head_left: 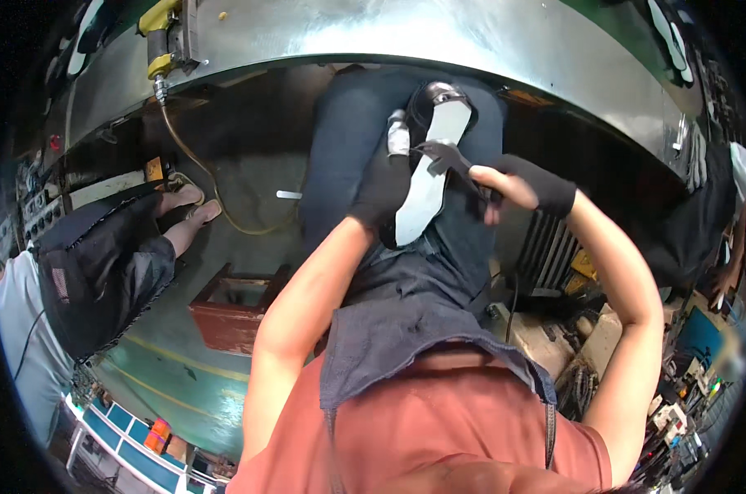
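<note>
Across my lap lies a dark shoe upper on a last [448,93], its pale sole side [418,202] facing up. Dark fingerless gloves cover both hands. My left hand [387,183] grips the shoe's left side, and white tape wraps one finger. My right hand [513,188] is closed around a pair of dark lasting pincers [449,156]. The pincers reach across the pale sole, and their jaws meet the shoe's left edge near the taped finger. Part of the pincers' handles is hidden by my right fingers.
A metal bench [373,34] curves ahead of my knees. A yellow power tool [160,41] rests on it, with a hose [183,142] hanging down. On the left sit a reddish wooden stool [233,321] and another person [101,263]. Boxes [546,337] stand at right.
</note>
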A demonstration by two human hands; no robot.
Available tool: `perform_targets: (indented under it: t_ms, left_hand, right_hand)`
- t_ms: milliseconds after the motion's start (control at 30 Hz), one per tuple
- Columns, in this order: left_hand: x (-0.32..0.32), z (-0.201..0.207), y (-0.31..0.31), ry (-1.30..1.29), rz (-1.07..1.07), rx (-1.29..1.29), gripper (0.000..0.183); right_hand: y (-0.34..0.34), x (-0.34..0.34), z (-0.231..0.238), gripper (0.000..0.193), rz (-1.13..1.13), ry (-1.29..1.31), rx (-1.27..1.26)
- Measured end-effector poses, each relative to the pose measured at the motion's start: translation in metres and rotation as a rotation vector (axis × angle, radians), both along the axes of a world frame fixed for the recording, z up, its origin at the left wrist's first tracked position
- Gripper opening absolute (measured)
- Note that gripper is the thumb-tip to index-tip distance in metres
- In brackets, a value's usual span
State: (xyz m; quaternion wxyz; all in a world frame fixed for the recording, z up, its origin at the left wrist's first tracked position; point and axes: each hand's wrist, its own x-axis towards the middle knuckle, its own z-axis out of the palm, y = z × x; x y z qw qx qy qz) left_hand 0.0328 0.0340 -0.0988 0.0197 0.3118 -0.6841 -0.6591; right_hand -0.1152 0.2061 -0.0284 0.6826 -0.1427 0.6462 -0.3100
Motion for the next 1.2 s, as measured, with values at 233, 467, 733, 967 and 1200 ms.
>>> perform_targets:
  t_ms: [233,467,733,967,1200]
  left_hand:
    - [-0.004,-0.008,0.009,-0.020,-0.133,-0.383,0.053]
    - [0.037,-0.034,0.013,0.371,-0.248,-0.403,0.093]
    - [0.093,-0.003,0.037,0.069,0.219,0.911,0.045]
    - [0.082,-0.050,0.045,0.139,-0.039,-0.104,0.024]
    - [0.088,-0.051,0.048,0.129,-0.207,-0.127,0.079]
  right_hand:
    - [-0.021,-0.021,0.063,0.050,0.735,0.999,-0.274]
    - [-0.003,0.044,0.025,0.037,0.215,0.869,-0.617]
    - [0.056,0.103,-0.015,0.039,0.017,0.557,-0.061]
    - [0.042,0.076,0.025,0.040,0.163,0.669,-0.047]
    - [-0.002,0.077,0.038,0.037,0.398,0.919,-0.792]
